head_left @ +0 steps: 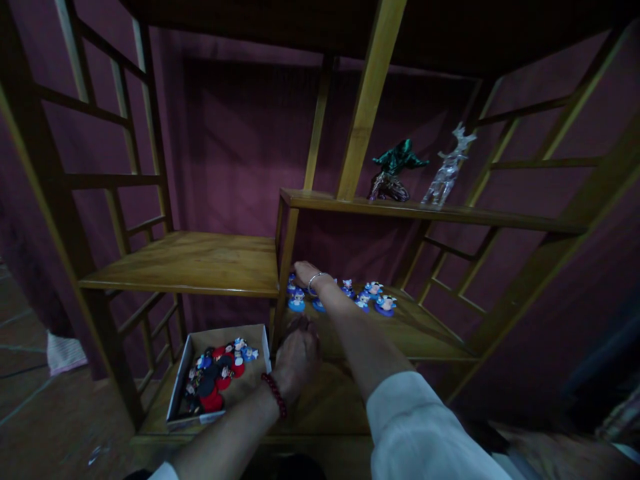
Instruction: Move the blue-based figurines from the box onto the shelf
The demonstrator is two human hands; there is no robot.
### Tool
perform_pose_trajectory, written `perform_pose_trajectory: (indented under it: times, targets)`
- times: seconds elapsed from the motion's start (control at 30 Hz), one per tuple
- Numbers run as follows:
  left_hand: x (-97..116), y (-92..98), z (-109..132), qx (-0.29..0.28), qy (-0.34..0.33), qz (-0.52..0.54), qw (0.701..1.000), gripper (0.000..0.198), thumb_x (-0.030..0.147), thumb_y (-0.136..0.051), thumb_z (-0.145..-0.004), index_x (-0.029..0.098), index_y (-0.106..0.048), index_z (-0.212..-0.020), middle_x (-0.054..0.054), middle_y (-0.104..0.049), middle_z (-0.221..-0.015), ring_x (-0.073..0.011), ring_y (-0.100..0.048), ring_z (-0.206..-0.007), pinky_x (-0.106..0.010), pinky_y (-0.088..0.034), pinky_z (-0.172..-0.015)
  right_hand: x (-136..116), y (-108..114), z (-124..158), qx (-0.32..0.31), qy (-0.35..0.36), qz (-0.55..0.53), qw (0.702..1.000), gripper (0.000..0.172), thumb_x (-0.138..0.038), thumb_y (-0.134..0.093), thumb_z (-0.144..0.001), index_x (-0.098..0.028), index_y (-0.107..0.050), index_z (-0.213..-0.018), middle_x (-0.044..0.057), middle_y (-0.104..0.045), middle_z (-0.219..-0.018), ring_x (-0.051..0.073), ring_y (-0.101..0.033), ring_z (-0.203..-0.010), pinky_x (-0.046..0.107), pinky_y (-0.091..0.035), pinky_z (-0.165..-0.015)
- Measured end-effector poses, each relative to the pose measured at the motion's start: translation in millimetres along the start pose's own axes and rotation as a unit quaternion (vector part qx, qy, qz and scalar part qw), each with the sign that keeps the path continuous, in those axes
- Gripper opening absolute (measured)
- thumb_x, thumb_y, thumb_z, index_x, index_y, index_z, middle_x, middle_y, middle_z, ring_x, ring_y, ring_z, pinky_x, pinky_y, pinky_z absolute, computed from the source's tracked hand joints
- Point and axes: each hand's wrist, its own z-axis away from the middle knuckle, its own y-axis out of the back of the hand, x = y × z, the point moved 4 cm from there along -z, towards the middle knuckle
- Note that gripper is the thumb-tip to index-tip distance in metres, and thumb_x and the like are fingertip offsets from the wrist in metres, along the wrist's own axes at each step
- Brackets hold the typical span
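Observation:
Several small blue and white figurines stand in two rough rows on the middle shelf. My right hand, with a silver bangle at the wrist, reaches over them to the shelf's left end, beside a figurine; its fingertips are hidden. Nearer to me, my left hand, wearing a dark red bead bracelet, is at the shelf's front left edge. Its fingers are curled and dim, and what they hold, if anything, cannot be made out. A shallow box of red, black and blue figurines sits lower left.
A wooden upright divides the middle shelf from the left shelf. On the upper shelf stand a green figure and a clear, glassy figure. Part of a person's arm shows at the lower right.

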Motion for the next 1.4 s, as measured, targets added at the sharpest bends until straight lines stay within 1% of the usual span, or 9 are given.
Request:
perform_pose_trajectory:
  times: [0.2, 0.4, 0.5, 0.8, 1.03, 1.13, 1.3, 1.4]
  targets:
    - [-2, -3.4, -1, -0.011, -0.004, 0.010, 1.000, 0.029, 0.010, -0.034, -0.078, 0.013, -0.055, -0.097, -0.011, -0.061, -0.091, -0.0179, -0.053, -0.097, -0.032, -0.038, -0.089, -1, -1, -2, -0.014, -0.006, 0.009, 1.000, 0.030, -0.015, -0.059, -0.064, -0.019, -0.065, -0.094, 0.008, -0.065, -0.095, 0.019, -0.059, -0.090, 0.019, -0.042, -0.072]
    - [-5, -8.4, -3, 0.008, -0.018, -0.008, 1.000, 0.028, 0.010, -0.035, -0.077, 0.011, -0.055, -0.097, -0.012, -0.061, -0.095, -0.0174, -0.053, -0.097, -0.032, -0.036, -0.092, -1, -1, -1, -0.019, -0.015, 0.005, 1.000, 0.030, -0.016, -0.058, -0.066, -0.018, -0.064, -0.096, 0.009, -0.064, -0.098, 0.018, -0.058, -0.093, 0.018, -0.040, -0.074]
    - [-6, -11.0, -3, 0.010, -0.025, -0.009, 1.000, 0.028, 0.010, -0.035, -0.077, 0.011, -0.055, -0.096, -0.012, -0.061, -0.094, -0.0176, -0.053, -0.097, -0.032, -0.037, -0.091, -1, 0, -1, -0.017, -0.014, 0.006, 1.000, 0.029, -0.017, -0.057, -0.067, -0.019, -0.064, -0.095, 0.007, -0.064, -0.097, 0.018, -0.058, -0.091, 0.018, -0.041, -0.073]
    - [-3, -4.8, 0, 0.033, -0.026, 0.008, 0.999, 0.029, 0.012, -0.034, -0.078, 0.013, -0.055, -0.097, -0.012, -0.062, -0.091, -0.0192, -0.053, -0.097, -0.033, -0.038, -0.090, -1, -1, -2, -0.011, -0.005, 0.006, 1.000, 0.031, -0.017, -0.058, -0.066, -0.021, -0.064, -0.096, 0.008, -0.065, -0.096, 0.020, -0.059, -0.089, 0.021, -0.042, -0.073]
    - [-3, -5.7, -1, 0.015, -0.021, 0.010, 1.000, 0.029, 0.010, -0.034, -0.077, 0.012, -0.055, -0.097, -0.012, -0.060, -0.097, -0.0185, -0.054, -0.096, -0.032, -0.039, -0.088, 0, -2, -3, -0.013, -0.006, 0.016, 1.000, 0.029, -0.017, -0.058, -0.066, -0.022, -0.065, -0.093, 0.007, -0.065, -0.096, 0.019, -0.060, -0.089, 0.020, -0.042, -0.073]
    - [-2, -3.8, 0, 0.016, -0.020, 0.011, 1.000, 0.028, 0.011, -0.035, -0.078, 0.011, -0.055, -0.097, -0.013, -0.059, -0.100, -0.0187, -0.054, -0.097, -0.032, -0.039, -0.089, 0, -2, -2, -0.018, 0.000, 0.022, 1.000, 0.029, -0.017, -0.058, -0.066, -0.021, -0.065, -0.094, 0.007, -0.066, -0.094, 0.018, -0.060, -0.089, 0.020, -0.042, -0.073]
    - [-5, -6.7, 0, 0.020, -0.012, 0.010, 1.000, 0.030, 0.011, -0.034, -0.078, 0.011, -0.054, -0.100, -0.013, -0.060, -0.096, -0.0183, -0.053, -0.098, -0.033, -0.039, -0.089, -2, -2, -1, -0.021, 0.003, 0.031, 0.999, 0.030, -0.015, -0.057, -0.067, -0.019, -0.065, -0.095, 0.008, -0.066, -0.094, 0.018, -0.059, -0.091, 0.018, -0.042, -0.074]
    - [-4, -7.2, 1, 0.028, -0.027, 0.002, 0.999, 0.030, 0.011, -0.033, -0.079, 0.011, -0.054, -0.100, -0.013, -0.060, -0.096, -0.0182, -0.053, -0.098, -0.034, -0.038, -0.090, -3, -2, -2, -0.022, 0.007, 0.032, 0.999, 0.030, -0.015, -0.056, -0.067, -0.019, -0.064, -0.096, 0.008, -0.065, -0.095, 0.018, -0.059, -0.091, 0.019, -0.042, -0.075]
